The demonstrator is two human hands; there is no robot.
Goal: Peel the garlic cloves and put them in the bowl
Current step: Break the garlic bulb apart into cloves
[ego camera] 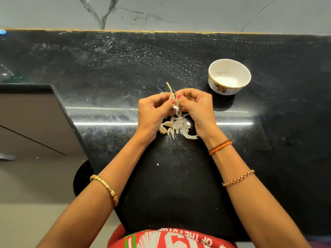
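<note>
Both hands, left hand [154, 111] and right hand [195, 108], pinch a light, papery garlic clove [172, 99] at its tip, bowl [229, 76] at two o'clock.

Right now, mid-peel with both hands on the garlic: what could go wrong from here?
1. Mix-up: unpeeled cloves lie among the loose skins under the hands, so a clove could get swept away with the peel.
2. Drop: the left hand and right hand pinch the garlic piece above the counter, away from the bowl; a slip likely lands it in the skins.
3. Stray skin may ride into the bowl.
</note>
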